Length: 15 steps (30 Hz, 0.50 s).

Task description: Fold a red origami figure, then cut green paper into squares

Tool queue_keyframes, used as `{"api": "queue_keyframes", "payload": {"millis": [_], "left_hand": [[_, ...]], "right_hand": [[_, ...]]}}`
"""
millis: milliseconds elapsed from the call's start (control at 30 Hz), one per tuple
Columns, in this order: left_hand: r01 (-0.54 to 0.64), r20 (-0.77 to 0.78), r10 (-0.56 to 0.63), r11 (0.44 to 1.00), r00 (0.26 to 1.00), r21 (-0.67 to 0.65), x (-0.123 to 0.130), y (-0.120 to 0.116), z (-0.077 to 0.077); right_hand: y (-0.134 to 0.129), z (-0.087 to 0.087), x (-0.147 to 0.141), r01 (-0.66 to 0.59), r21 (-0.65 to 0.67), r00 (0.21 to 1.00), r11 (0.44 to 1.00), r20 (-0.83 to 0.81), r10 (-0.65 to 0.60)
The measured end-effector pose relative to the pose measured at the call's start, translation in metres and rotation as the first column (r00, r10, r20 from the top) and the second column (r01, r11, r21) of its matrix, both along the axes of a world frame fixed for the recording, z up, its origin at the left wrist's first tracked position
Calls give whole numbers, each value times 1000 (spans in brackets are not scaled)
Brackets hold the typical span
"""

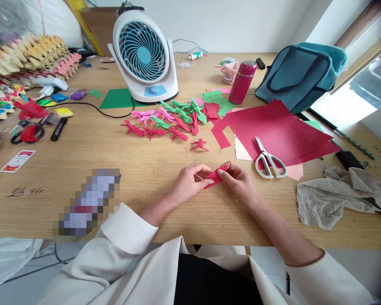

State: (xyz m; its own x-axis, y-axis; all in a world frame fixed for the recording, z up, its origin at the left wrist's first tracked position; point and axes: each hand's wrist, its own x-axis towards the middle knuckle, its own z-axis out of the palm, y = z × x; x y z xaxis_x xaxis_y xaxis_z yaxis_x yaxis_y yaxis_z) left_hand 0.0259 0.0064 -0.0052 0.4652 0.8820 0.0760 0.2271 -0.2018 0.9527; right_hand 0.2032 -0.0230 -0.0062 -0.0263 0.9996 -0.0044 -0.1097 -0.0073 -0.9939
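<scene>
Between my two hands is a small folded piece of red paper (214, 178), held just above the wooden table. My left hand (192, 181) pinches its left end between thumb and fingers. The right end is gripped by my right hand (236, 180), its thumb pressed on top. Just beyond my hands lies a small red folded-paper figure (200, 145). Farther back spreads a pile of similar folded figures in red, pink and green (165, 120). White-handled scissors (266, 161) rest on large red paper sheets (279, 129) to the right.
A white fan (144, 55) stands behind the pile. A red thermos (243, 82) and a teal bag (301, 76) are at the back right. A crumpled cloth (324, 201) lies right; a pixelated object (89, 203), a black marker (59, 129) and a card (18, 161) lie left.
</scene>
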Motion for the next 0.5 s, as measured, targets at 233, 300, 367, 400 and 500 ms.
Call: {"api": "queue_keyframes", "payload": {"millis": [233, 300, 367, 400, 500], "left_hand": [[-50, 37, 48, 996, 998, 67, -3, 3, -1], [-48, 46, 43, 994, 998, 98, -4, 4, -2], [-40, 57, 33, 991, 998, 127, -4, 4, -2], [-34, 58, 27, 990, 998, 138, -5, 4, -2], [-15, 45, 8, 989, 999, 149, -6, 4, 1]], "right_hand": [[0, -4, -2, 8, 7, 1000, 1000, -9, -8], [-1, -5, -2, 4, 7, 1000, 1000, -6, -4], [-1, -6, -2, -4, 11, 1000, 1000, -17, 4], [-1, -6, -2, -9, 14, 1000, 1000, -27, 9], [-1, -7, -3, -21, 26, 999, 999, -49, 22]]}}
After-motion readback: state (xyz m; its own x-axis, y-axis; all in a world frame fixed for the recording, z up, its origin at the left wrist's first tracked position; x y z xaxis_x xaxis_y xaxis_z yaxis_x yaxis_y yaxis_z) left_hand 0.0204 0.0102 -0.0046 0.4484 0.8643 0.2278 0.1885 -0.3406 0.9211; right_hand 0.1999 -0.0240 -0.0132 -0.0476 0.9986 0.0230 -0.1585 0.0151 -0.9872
